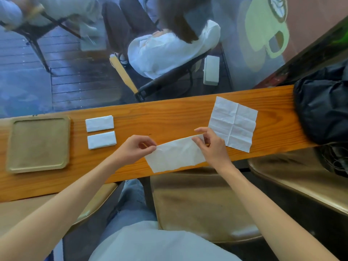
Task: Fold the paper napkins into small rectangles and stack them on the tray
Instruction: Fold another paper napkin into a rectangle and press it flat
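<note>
Left hand [135,147] and right hand [209,146] pinch the far corners of a half-folded napkin [175,157] at the counter's [169,117] near edge. Thin, limp, tearable tissue: grip corners lightly. 2 folded napkins [100,131] lie right of the tray [38,169].

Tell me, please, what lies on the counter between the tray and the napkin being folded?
In the head view, two folded napkins lie side by side there, between the tray and the half-folded napkin.

Both bare forearms reach forward. The left hand [134,147] pinches with thumb and forefinger, knuckles up. The right hand [211,146] pinches likewise, its fingers curled and forefinger raised.
</note>
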